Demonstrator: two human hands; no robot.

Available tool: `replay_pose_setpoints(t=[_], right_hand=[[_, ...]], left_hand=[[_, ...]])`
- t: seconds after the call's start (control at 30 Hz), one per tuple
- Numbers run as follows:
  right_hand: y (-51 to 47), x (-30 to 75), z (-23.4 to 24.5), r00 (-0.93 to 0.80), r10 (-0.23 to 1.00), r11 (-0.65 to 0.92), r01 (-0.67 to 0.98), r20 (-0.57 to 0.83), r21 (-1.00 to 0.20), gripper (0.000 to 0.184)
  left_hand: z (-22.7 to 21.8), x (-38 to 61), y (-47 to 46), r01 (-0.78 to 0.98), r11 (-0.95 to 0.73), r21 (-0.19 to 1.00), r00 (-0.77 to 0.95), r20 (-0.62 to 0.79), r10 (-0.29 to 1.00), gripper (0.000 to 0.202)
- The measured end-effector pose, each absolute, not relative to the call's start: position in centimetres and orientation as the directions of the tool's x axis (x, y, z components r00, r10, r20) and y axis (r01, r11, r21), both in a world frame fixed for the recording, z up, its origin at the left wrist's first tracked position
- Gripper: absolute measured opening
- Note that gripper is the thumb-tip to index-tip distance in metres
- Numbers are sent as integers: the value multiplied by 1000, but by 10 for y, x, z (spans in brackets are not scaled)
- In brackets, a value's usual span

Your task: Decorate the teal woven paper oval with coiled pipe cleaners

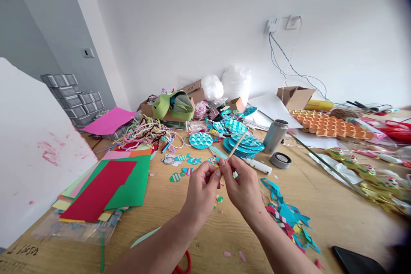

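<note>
A thin wooden stick [236, 145] slants up and away from between my fingers, above the middle of the table. My right hand [244, 184] pinches it near its lower end with thumb and forefinger. My left hand [203, 186] is closed right beside it, fingertips touching the right hand; what it pinches is hidden. Just beyond lie patterned paper fish [176, 177] and a stack of blue painted paper plates [247, 149]. Under my left forearm, the red handle of scissors [183, 264] shows in part.
Coloured paper sheets [128, 184] are piled on the left. Blue paper scraps [289, 214] lie right of my hands, near a black phone [356, 261]. A grey metal flask [275, 137] stands upright beside its lid [281, 160]. An orange egg tray [330, 124] sits at the back right.
</note>
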State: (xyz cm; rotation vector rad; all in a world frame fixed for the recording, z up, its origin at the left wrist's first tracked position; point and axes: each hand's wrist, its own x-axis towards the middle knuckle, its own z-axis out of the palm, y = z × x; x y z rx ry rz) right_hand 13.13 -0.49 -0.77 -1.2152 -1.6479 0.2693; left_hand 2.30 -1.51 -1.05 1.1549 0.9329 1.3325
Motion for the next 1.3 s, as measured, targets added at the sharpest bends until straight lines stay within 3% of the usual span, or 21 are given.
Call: replay_pose_setpoints(t=[0.1,0.2,0.3,0.47,0.53,0.67,0.73,0.83,0.97,1.03,1.17,1.3], right_hand=[[1,136,-8,-66,871,468,413,487,-781,40],[3,142,-4,-158,896,444,329,415,-833,40],[-2,141,-1,-125,890,448,416,438,-792,36],[-9,133,-1,21,812,456,600,583,-657,38],[-7,134,-1,9,830,466,536,557,-704,39],[-1,141,-2,-175,887,460,270,426,-846,37],[0,142,-2,-191,896,439,239,402,-866,34],[-4,137,-4,-119,898,439,325,424,-838,34],[-11,127,-5,26,844,451,506,536,-735,34],[-11,125,-5,67,834,436,528,548,-729,35],[-3,135,-3,-72,927,373,246,367,-895,36],[6,149,0,-200,948,263,61,246,-963,38]], left_hand=[[-5,21,-16,-359,85,929,132,-40,990,32],[-3,20,-16,-406,164,899,199,-88,976,33],[-4,20,-16,-378,116,918,186,-48,981,33],[-6,23,-19,-232,-117,966,67,136,989,32],[-5,22,-19,-269,-68,961,84,94,992,33],[-1,19,-16,-379,134,915,192,-64,979,34],[-1,18,-15,-376,155,913,211,-78,974,35],[-4,19,-15,-310,58,949,169,-5,986,34],[-13,22,-17,-128,-215,968,53,223,973,34],[-15,23,-17,-80,-254,964,36,257,966,33],[-11,21,-12,-222,4,975,146,29,989,32],[-6,14,-6,-429,253,867,350,-99,932,29]])
